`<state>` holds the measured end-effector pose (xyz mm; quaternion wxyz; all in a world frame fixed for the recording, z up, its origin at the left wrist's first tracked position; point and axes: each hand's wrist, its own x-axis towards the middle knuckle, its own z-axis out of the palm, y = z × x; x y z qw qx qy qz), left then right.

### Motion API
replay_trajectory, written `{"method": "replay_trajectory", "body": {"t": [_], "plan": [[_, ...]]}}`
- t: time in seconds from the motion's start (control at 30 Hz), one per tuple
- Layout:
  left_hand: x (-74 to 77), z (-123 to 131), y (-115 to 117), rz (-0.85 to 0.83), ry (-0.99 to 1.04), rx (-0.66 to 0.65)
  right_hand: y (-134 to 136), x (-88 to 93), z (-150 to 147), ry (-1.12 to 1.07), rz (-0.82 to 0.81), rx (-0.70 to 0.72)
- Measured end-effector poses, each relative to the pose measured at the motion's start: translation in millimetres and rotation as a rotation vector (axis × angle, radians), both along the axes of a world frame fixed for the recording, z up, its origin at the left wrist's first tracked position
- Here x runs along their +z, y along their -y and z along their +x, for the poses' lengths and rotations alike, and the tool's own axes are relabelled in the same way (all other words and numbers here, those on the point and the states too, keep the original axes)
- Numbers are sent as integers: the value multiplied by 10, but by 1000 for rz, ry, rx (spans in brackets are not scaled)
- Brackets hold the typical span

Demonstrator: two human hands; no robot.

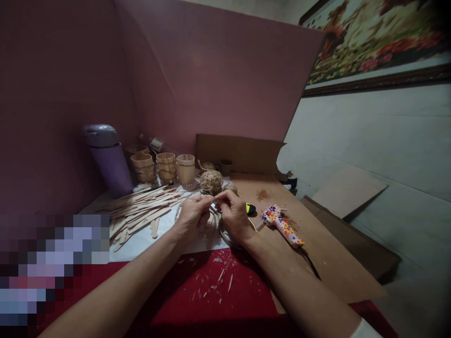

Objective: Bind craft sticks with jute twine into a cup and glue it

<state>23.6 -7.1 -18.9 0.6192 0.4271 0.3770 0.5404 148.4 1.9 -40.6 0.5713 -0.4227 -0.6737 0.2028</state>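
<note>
My left hand (193, 213) and my right hand (232, 211) meet over the front of the table, thumbs and fingers pinched close together. Between the fingertips runs a short piece of tan twine (215, 197), partly hidden by the fingers. Just behind them lies a ball of jute twine (211, 182). Loose strands and a thin round hoop (225, 238) show below and around my right hand. A yellow and black tool (251, 209) pokes out beside that hand, mostly covered. Further right rests a flower-patterned glue gun (282, 225) with a dark cord.
Flat wooden sticks (144, 211) lie piled on white paper at left. Behind them stand several small wooden-stick cups (185, 170) and a purple bottle (111, 162). Scraps litter the red cloth (211, 300). A brown board (331, 263) covers the right side; cardboard (239, 154) stands behind.
</note>
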Motion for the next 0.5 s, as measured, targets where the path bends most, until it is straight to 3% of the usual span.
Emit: {"method": "replay_trajectory", "body": {"t": [0.2, 0.5], "plan": [[8, 1, -2, -64, 25, -3, 11, 31, 5, 61, 11, 13], [31, -22, -18, -149, 108, -58, -15, 14, 61, 238, 194, -7]]}}
